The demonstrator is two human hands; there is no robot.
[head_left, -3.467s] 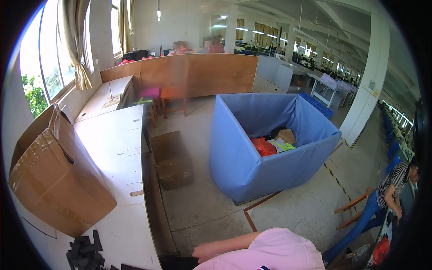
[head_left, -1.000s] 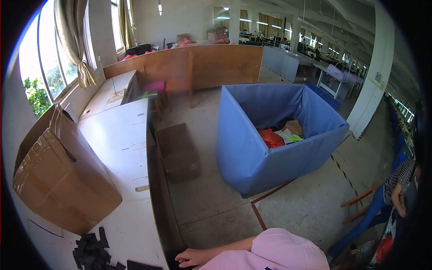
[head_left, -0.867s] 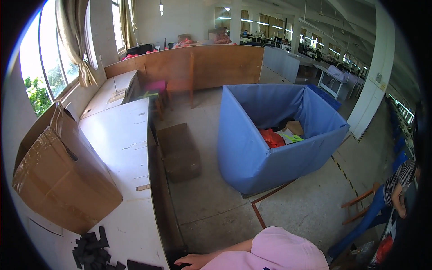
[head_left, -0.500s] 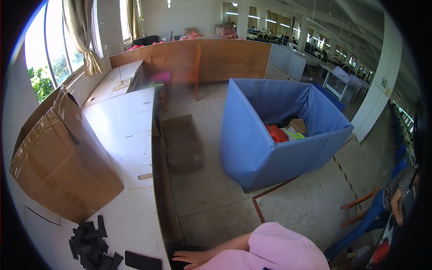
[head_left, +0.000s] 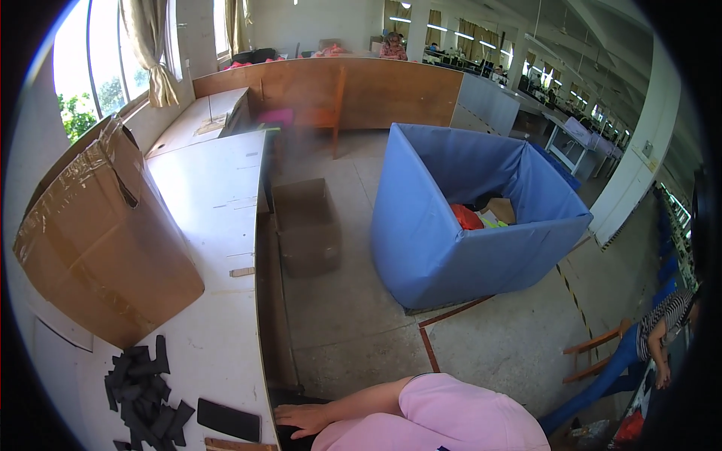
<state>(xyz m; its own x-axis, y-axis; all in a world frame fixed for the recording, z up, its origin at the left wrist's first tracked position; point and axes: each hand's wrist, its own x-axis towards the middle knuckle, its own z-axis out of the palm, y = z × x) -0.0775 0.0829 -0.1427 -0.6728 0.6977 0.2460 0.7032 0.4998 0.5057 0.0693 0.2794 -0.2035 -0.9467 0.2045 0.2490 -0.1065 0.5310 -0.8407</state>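
Observation:
My right hand (head_left: 302,418) reaches leftward from a pink sleeve (head_left: 444,398), low in the view. Its fingers are spread, palm down, over a dark surface beside the edge of the white table (head_left: 226,323), and nothing shows in its grasp. My left hand is out of sight. Nearest to the right hand on the tabletop lies a flat black rectangular object (head_left: 229,419), perhaps a phone. Left of that is a loose pile of short black strips (head_left: 143,395). A wooden strip (head_left: 237,445) shows at the lower edge.
A big open cardboard box (head_left: 113,248) stands on the table at left. Another cardboard box (head_left: 307,240) is on the floor beyond the table edge. A blue padded bin (head_left: 451,263) holds red and other items. At far right, a person in a striped top (head_left: 665,323) is near a wooden chair (head_left: 598,357).
The view has shifted slightly, so the table items sit a little differently in it. My right hand appears farther left, and the wooden strip has come into view at the bottom.

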